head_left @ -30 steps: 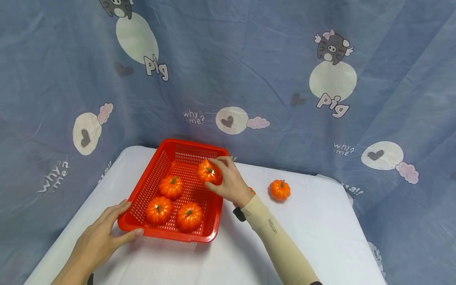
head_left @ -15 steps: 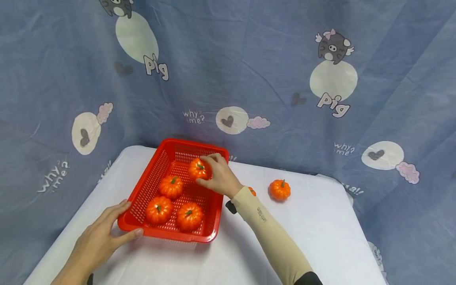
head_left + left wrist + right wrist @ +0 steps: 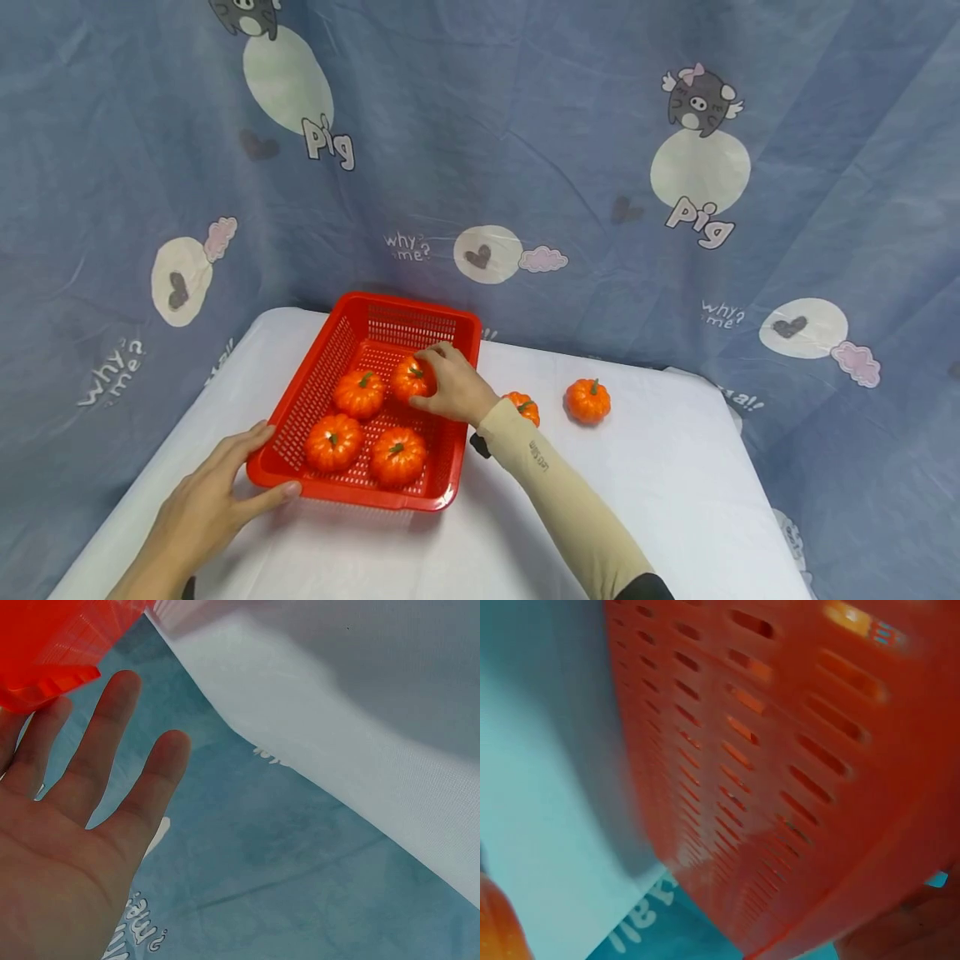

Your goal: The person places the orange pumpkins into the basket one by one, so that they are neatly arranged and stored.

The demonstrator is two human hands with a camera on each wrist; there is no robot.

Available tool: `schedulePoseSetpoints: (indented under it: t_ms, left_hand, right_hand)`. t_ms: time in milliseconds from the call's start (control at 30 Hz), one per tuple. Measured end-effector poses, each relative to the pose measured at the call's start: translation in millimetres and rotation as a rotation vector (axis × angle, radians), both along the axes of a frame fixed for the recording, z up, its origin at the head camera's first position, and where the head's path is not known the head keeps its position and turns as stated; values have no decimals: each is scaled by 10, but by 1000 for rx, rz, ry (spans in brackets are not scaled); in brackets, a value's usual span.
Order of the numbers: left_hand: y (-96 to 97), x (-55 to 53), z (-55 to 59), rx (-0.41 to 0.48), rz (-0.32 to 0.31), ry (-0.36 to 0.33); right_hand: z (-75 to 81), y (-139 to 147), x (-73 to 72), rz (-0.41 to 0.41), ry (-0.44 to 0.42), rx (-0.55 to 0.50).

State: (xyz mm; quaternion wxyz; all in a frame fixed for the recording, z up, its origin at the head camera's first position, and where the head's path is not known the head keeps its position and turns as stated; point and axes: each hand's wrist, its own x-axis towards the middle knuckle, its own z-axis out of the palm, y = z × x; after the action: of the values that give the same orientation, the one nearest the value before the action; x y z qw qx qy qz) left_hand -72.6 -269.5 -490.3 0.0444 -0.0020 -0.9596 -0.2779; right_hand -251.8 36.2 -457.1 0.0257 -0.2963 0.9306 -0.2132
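Observation:
A small orange pumpkin with a green stem is held low inside the red plastic basket by my right hand, thumb and fingers around its right side. Three more pumpkins sit in the basket: one left of the held one, one in the near left and one in the near right. My left hand touches the basket's near left corner, thumb along the front rim. Its fingers look straight in the left wrist view. The basket's perforated wall hides the grasp in the right wrist view.
To the basket's right, two pumpkins lie on the white-covered table: one partly behind the right sleeve, another farther right. A blue printed curtain hangs behind the table.
My right hand has moved left from the basket's right side, then down, bringing the pumpkin lower into the basket beside the others. The left hand and basket stay put.

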Motion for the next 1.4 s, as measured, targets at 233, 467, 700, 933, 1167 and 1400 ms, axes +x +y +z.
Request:
schedulePoseSetpoints:
  t_ms: [233, 467, 700, 933, 1167, 1400]
  left_hand:
    - [2, -2, 0, -2, 1, -34]
    - [5, -4, -3, 2, 0, -23]
    - [2, 2, -10, 4, 2, -29]
    - [0, -3, -6, 1, 2, -38]
    - [5, -14, 5, -3, 8, -80]
    - [12, -12, 6, -7, 12, -79]
  right_hand:
    - [-101, -17, 40, 13, 10, 111]
    - [-171, -40, 54, 32, 62, 253]
    - [-246, -64, 67, 51, 145, 416]
    - [-279, -65, 66, 47, 174, 446]
    - [-297, -55, 66, 37, 175, 434]
    - [-286, -48, 86, 31, 166, 412]
